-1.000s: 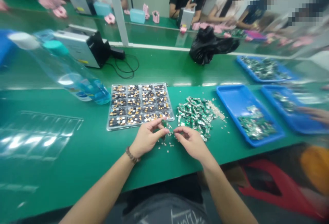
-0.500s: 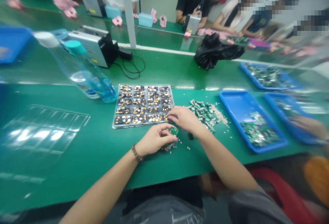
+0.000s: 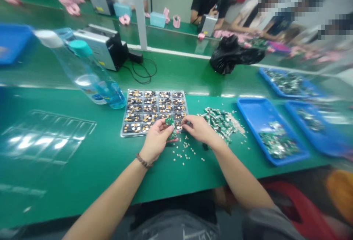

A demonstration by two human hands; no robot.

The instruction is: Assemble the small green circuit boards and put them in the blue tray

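Observation:
My left hand (image 3: 156, 139) grips a small green circuit board (image 3: 171, 128) between thumb and fingers, over the front edge of a clear compartment tray (image 3: 134, 135). Small black, orange and white parts fill the tray's compartments. At the tray's front right corner is my right hand (image 3: 199, 129), its thumb and fingertips pinched together; whatever is between them is too small to make out. Tiny pale pieces (image 3: 186, 146) lie scattered on the green table below both hands. Right of my right hand is a heap of green boards (image 3: 217, 120).
Blue trays with boards (image 3: 253, 113) stand at the right. Two bottles (image 3: 92, 74) are at the left, near a silver device (image 3: 100, 50) with a black cable. A black plastic bag (image 3: 227, 56) lies behind. Several people sit across the table.
My left hand has moved left and up with the board, over the tray's front edge, uncovering pale pieces on the table. My right hand has shifted slightly right.

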